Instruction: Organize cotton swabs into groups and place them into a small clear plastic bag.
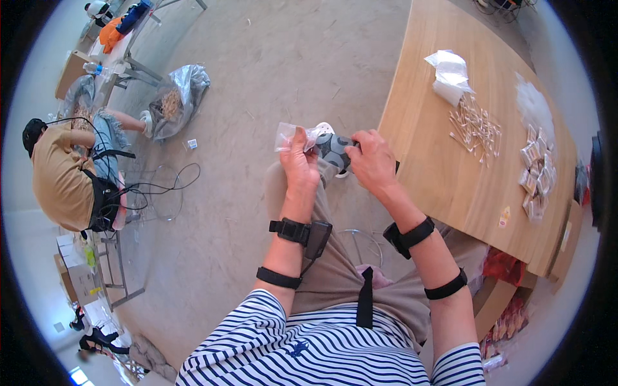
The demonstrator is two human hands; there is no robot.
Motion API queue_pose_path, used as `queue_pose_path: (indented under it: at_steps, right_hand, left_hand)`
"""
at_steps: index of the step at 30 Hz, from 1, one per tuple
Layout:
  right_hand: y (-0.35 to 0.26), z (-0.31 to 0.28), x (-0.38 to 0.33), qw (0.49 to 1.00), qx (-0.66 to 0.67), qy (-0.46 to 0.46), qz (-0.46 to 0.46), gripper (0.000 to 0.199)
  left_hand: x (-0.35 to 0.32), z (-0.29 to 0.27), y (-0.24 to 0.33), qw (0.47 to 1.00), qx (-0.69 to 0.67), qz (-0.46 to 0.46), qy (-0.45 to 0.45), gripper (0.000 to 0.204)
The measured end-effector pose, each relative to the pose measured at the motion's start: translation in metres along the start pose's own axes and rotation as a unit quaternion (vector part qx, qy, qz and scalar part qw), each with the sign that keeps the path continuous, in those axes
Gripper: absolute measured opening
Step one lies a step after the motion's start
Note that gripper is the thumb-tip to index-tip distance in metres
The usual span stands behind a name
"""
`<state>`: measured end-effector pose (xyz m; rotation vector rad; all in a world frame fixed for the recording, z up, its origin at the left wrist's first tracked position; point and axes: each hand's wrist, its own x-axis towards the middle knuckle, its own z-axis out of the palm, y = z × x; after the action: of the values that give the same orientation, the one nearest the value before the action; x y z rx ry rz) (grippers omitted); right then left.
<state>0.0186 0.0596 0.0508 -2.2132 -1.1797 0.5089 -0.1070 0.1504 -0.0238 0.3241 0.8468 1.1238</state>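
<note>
Over my lap, my left hand (300, 161) grips a small clear plastic bag (285, 136), the thumb pressed on it. My right hand (373, 161) is raised a little to the right, close to the table's left edge. Its fingers are curled together in a pinch, and I cannot make out what is in them. Behind and below the hands show a grey patterned sock (333, 149) and a white shoe. On the table to the right, nearest my right hand, lies a loose pile of cotton swabs (475, 128). A stack of clear bags (449, 74) lies just beyond the swabs.
The wooden table (431, 174) fills the right side. Packed small bags (537, 170) are heaped near its far right edge, beside more empty clear bags (534, 106). A seated co-worker (71, 174) is at left, near a grey plastic sack (180, 100) and loose cables (170, 186).
</note>
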Motion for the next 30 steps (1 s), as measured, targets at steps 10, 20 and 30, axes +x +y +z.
queue_pose_path:
  at_steps: [10,20,30]
  right_hand:
    - [0.001,0.003,0.003,1.000,-0.007,0.001,0.011,0.017]
    - [0.002,0.002,0.004,1.000,-0.007,0.002,0.020,0.019]
    - [0.000,0.000,0.001,1.000,0.004,0.010,0.018,0.019]
  left_hand:
    - [-0.012,0.013,-0.003,0.997,0.049,0.062,0.000,0.020]
    - [-0.013,0.006,0.004,0.981,0.125,0.124,-0.074,0.015]
    - [-0.027,0.022,0.021,0.965,0.204,0.149,-0.072,0.031]
